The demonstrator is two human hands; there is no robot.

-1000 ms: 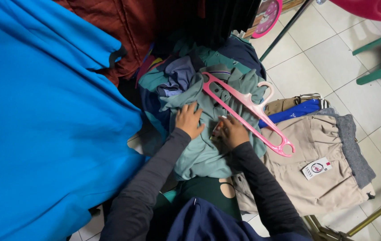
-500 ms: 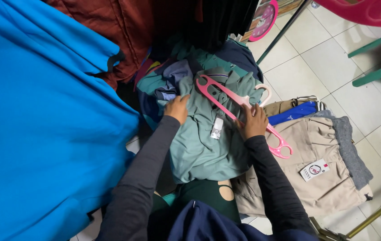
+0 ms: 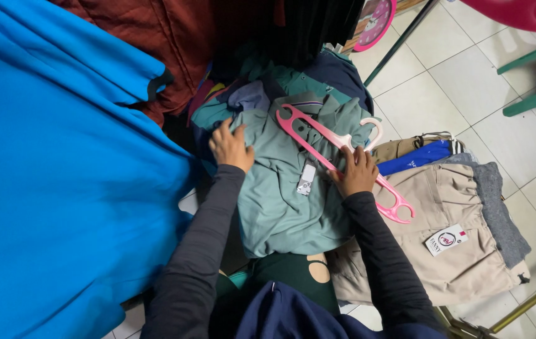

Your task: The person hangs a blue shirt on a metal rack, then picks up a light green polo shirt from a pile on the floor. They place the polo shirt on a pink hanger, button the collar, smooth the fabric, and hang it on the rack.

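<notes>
Blue cloth [image 3: 61,188] fills the left side, largest thing in view. Dark red fabric [image 3: 174,37] lies above it. Beige trousers [image 3: 443,213] with a paper tag [image 3: 446,240] lie right, on the tiled floor [image 3: 468,81]. Centre: grey-green shirt [image 3: 286,201] laid flat on a heap of clothes, small tag [image 3: 307,179] on its front. Pink hanger [image 3: 343,160] lies slantwise across shirt and trousers. Left hand [image 3: 230,145] rests on the shirt's left edge, fingers spread. Right hand [image 3: 357,172] presses flat on the hanger, fingers together.
</notes>
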